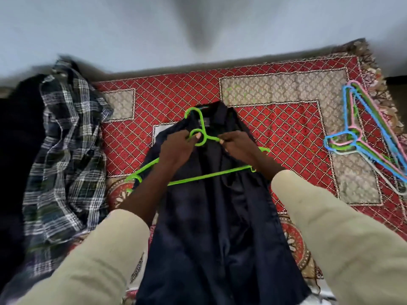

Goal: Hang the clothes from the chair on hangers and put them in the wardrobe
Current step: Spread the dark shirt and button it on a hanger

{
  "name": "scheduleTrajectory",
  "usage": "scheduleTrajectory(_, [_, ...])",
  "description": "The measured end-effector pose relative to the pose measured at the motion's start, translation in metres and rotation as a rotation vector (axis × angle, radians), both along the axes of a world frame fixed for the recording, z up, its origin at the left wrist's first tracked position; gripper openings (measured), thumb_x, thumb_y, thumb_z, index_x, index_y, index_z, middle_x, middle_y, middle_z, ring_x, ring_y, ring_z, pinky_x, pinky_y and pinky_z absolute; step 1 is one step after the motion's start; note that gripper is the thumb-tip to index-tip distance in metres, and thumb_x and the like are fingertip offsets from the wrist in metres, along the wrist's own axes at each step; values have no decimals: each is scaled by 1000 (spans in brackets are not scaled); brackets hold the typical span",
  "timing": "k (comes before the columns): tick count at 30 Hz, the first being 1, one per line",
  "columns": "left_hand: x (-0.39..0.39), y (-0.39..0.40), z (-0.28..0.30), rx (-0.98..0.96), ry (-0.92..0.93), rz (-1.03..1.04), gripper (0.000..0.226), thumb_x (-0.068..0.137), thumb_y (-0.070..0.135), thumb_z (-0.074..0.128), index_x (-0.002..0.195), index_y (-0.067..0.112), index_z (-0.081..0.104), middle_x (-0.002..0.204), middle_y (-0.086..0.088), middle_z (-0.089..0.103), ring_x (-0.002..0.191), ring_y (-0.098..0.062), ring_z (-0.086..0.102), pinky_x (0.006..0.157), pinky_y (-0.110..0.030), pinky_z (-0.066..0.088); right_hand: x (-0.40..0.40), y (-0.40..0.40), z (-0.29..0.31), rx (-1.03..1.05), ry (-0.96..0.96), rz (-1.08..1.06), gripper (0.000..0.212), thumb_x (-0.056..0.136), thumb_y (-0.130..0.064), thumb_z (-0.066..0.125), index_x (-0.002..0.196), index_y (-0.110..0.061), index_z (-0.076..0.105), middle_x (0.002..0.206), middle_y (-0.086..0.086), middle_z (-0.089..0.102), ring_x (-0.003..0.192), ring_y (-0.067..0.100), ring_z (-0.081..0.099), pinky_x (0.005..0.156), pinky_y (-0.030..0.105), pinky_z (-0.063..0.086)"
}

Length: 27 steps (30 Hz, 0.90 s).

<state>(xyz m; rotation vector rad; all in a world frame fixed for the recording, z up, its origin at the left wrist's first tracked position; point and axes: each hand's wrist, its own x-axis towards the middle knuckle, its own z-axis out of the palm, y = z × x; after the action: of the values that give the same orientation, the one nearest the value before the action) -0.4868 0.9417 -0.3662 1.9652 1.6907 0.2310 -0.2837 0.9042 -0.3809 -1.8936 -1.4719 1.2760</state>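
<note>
On the red patterned rug (286, 128) we go from left to right. Far left we see a crumpled checked shirt in dark and white cloth (66, 150), lying well apart from our hands. In the middle lies the dark navy collared shirt (209, 205), flat on the rug, its long side running from the collar far from us down toward us. On top of it is the bright green plastic hanger (204, 176). Its hook points away, near the collar, and its long bar lies across the shirt, tilted. Our left hand (176, 148) curls its fingers round the hanger's neck ring. Our right hand (236, 144) pinches the hanger's arm just beside it. Both hands are right at the collar, so we think the hanger's ends must next slip inside the shirt's shoulders. Far right is a pile of blue, pink and green plastic hangers (361, 137).
</note>
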Motion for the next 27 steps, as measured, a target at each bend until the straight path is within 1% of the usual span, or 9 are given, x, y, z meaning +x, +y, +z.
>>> scheduleTrajectory(2, [-20,7,-13,12,20,65,40,99,45,48,87,13,67,92,-15,71,93,-37,64,73,-40,45,-29,5,-8,27,-98,57,27,91,-17,59,114,-10,72,82,-7,68,76,-4,61,74,7,40])
scheduleTrajectory(4, [-32,11,-21,59,51,155,38,100,40,45,103,11,71,104,-19,70,98,-40,63,76,-41,46,-42,9,-21,233,-292,16,35,87,-21,57,118,-10,70,107,10,70,104,26,63,92,28,45])
scheduleTrajectory(6, [-47,19,-25,96,95,244,37,101,34,43,108,9,69,110,-21,68,102,-41,61,78,-42,45,-35,11,-26,327,-390,-187,38,83,-17,51,114,-5,67,109,19,65,106,39,56,91,42,44])
scheduleTrajectory(9, [-76,38,-35,104,138,319,35,100,30,42,108,7,68,111,-23,66,101,-43,61,77,-44,45,-17,5,-41,225,-547,-227,30,79,-5,51,105,3,62,105,26,60,103,43,53,91,47,42])
scheduleTrajectory(14, [-94,59,-53,132,173,292,45,100,42,42,98,6,68,101,-25,67,92,-44,62,71,-43,45,-18,-8,-77,34,-866,172,62,77,-39,71,124,-6,50,123,18,50,114,38,47,94,48,39])
scheduleTrajectory(16, [-89,61,-56,156,165,274,44,99,42,45,95,5,68,98,-25,67,90,-43,62,69,-43,45,-18,-5,-84,75,-922,209,64,82,-34,68,133,-5,43,124,18,50,113,37,50,92,48,41])
scheduleTrajectory(20, [-75,64,-62,149,134,291,42,98,43,46,97,8,70,98,-22,69,90,-42,62,69,-42,44,3,5,-78,164,-722,-80,44,93,-10,46,136,-9,46,122,19,56,99,42,60,76,43,46])
scheduleTrajectory(24, [-60,70,-61,136,159,279,44,99,45,44,98,10,71,99,-21,68,91,-41,62,71,-42,45,40,17,-55,114,-383,-649,25,88,-5,39,102,-6,60,102,17,65,92,35,59,67,32,28])
scheduleTrajectory(27, [-44,80,-55,127,181,258,43,100,45,44,101,11,70,104,-20,68,96,-41,61,75,-42,46,58,22,-38,129,-337,-840,22,96,-9,39,102,-2,60,98,18,65,88,33,57,65,30,23])
